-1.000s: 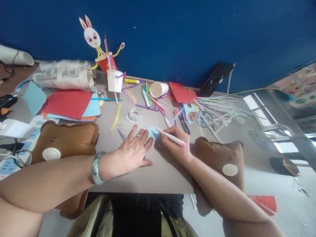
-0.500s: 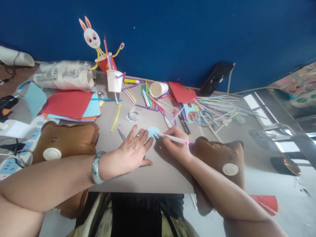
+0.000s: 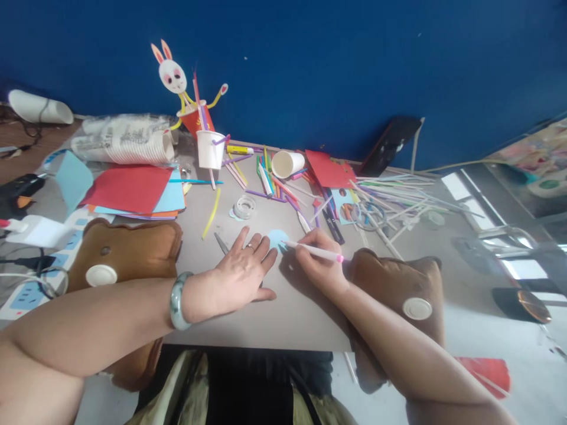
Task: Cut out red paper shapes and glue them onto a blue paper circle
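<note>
Your right hand [image 3: 323, 267] pinches a white pen [image 3: 322, 252] over blue paper [image 3: 277, 237]; your left hand [image 3: 239, 271] lies spread at its edge

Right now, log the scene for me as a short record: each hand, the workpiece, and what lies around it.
left hand: palm down, fingers spread
right hand: pen grip on white pen with pink end
workpiece: rounded blue paper between the hands
pen tip: over the paper; contact unclear
beyond left hand: clear tape roll, yellow straw
farther back: paper cup on its side, rabbit figure
</note>
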`<state>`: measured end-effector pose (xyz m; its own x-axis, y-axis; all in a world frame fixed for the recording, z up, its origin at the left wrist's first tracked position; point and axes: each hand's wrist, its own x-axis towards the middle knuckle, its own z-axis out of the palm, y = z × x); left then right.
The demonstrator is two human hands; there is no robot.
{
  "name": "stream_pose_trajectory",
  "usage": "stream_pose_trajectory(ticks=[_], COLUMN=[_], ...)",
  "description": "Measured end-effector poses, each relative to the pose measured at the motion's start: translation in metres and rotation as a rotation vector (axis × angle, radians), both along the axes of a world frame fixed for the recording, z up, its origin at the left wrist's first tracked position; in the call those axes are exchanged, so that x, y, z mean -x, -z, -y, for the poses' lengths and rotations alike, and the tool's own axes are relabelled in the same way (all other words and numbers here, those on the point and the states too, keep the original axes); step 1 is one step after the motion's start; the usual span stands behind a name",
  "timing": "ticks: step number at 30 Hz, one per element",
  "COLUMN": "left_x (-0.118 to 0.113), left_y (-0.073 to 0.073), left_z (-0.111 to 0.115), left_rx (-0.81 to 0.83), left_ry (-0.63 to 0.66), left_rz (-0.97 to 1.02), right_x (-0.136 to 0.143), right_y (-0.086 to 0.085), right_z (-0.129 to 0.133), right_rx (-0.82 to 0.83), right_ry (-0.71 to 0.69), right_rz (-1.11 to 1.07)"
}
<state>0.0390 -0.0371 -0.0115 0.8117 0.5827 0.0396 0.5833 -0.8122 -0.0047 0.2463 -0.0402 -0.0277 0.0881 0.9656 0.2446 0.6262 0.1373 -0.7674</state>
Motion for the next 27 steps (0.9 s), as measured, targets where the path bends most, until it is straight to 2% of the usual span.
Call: stream_pose_trajectory(ticks=[5,14,27], left_x=[0.0,0.002,0.002], left_y=[0.002,0.019,0.014], left_z=[-0.001,-0.004,-0.004], left_rx=[0.019,0.002,0.034], left_ry=[-0.005,0.017,0.006], left_rz=[0.0,0.051,0.032], right_x=[0.0,0.002,0.003], right_y=[0.0,-0.003,-0.001], right_z=[0.0,0.0,0.001], right_rx=[0.009,0.019,0.043], right_ry=[0.005,0.023,-0.06], right_rz=[0.013,0.0,-0.018])
